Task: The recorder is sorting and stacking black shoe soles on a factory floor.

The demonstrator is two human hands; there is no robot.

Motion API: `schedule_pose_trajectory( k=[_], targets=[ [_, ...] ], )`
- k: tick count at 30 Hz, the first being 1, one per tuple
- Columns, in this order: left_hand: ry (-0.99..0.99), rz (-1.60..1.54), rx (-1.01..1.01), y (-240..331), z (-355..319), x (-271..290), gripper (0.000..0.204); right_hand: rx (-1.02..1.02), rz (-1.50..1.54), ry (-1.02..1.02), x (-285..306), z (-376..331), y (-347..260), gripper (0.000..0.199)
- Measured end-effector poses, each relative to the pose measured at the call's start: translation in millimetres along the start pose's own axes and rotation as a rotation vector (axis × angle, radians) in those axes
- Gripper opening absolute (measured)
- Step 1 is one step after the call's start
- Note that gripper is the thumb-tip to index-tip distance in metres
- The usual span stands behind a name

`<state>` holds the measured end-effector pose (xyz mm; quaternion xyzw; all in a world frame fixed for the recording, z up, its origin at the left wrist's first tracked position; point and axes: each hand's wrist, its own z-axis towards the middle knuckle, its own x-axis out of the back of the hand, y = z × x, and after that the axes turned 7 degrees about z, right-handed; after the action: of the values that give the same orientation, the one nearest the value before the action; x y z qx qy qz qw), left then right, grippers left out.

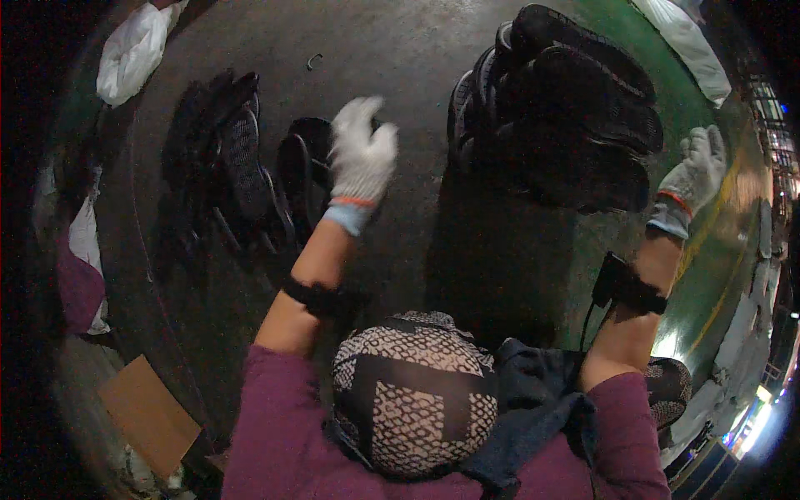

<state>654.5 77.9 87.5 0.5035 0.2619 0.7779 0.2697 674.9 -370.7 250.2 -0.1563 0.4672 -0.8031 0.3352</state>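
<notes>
My left hand [364,154], in a white knit glove with an orange band at the wrist, is raised over the floor with thumb and fingers apart. Just to its left stand dark, curved, padded-looking pieces [304,171]; I cannot tell whether the hand touches them. My right hand [696,171], gloved the same way, is out at the right with its fingers spread and nothing in it. Between the hands, nearer the right one, lies a pile of black, rounded mesh-faced pieces [575,108]. Their exact kind is too dark to make out.
More black mesh pieces [242,158] lean together at the left. White plastic bags [133,54] lie at far left, and a white sack [687,50] at far right. A cardboard sheet [150,417] is at lower left. A small hook-shaped bit [314,61] lies on the dark floor [400,50].
</notes>
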Motion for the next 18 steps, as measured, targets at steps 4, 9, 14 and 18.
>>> schedule_pose_trajectory(
  k=[4, 9, 14, 18],
  targets=[
    [-0.330, 0.610, 0.203, -58, -75, 32, 0.075, 0.339, -0.106, -0.272, -41, -44, -46, 0.035],
    [-0.271, 0.545, 0.525, -73, -95, 26, 0.089, 0.040, 0.326, -0.623, -130, -174, -96, 0.030],
    [-0.499, 0.660, 0.626, -31, -58, 15, 0.081, -0.695, 0.382, -0.707, -136, -251, -61, 0.032],
    [-0.531, 0.393, 0.611, -42, -50, 44, 0.080, -0.838, 0.068, -0.803, -131, -308, -10, 0.050]
  ],
)
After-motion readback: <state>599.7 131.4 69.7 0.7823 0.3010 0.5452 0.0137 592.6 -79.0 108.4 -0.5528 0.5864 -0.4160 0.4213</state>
